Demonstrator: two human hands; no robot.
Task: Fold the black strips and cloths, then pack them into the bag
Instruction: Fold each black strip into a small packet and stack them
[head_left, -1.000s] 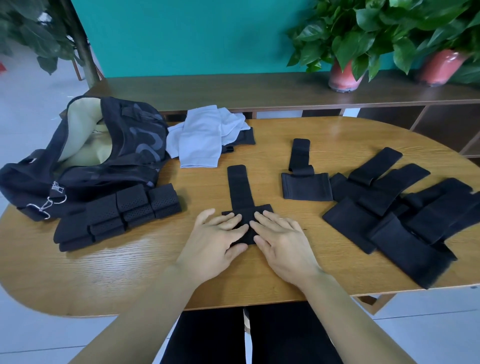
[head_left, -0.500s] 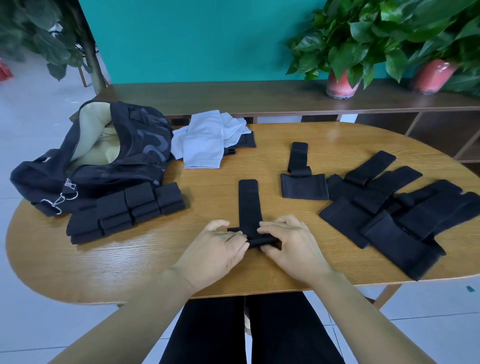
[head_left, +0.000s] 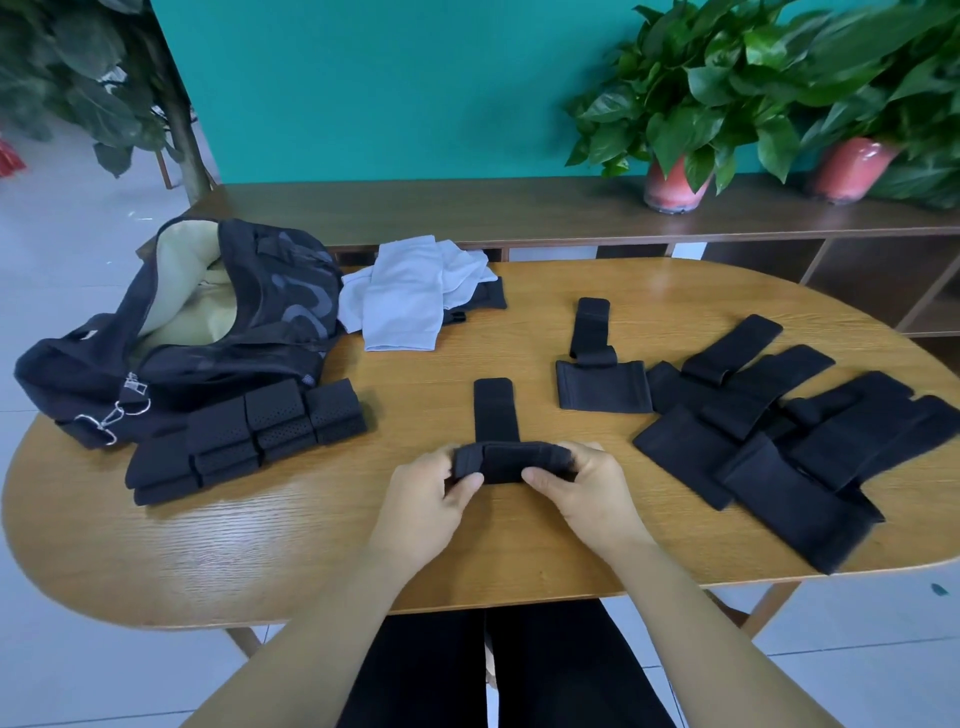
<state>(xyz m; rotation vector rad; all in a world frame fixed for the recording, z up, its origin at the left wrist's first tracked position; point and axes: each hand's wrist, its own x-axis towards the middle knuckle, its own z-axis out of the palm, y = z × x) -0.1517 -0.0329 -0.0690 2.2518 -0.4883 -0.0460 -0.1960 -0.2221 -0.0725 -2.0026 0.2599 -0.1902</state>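
Head view, hands: the left hand (head_left: 434, 486) and the right hand (head_left: 582, 480) each pinch one end of the rolled-up wide part of a black strip (head_left: 511, 460), thumbs in front, fingers curled behind it.
Head view, strip in hand: it sits near the table (head_left: 260, 545) edge at 6 o'clock, its narrow tail lying flat and pointing toward 12 o'clock.
Risk, roll: the fold looks loose; if either pinch eases, it likely springs open.
Risk, tail: the tail is not yet tucked, so it may skew the roll as it is wound in.
Risk, pile: the unfolded strips (head_left: 769, 436) at 3 o'clock overlap; pulling one may drag its neighbours toward the edge.
Container, bag (head_left: 208, 322): at 10 o'clock, mouth open; only pale lining shows, and I cannot tell whether anything lies deeper.
Beside the bag: folded strips (head_left: 244, 441) touching its front, not packed.
Cloths (head_left: 410, 296): pale, at 11 o'clock, just beside the bag.
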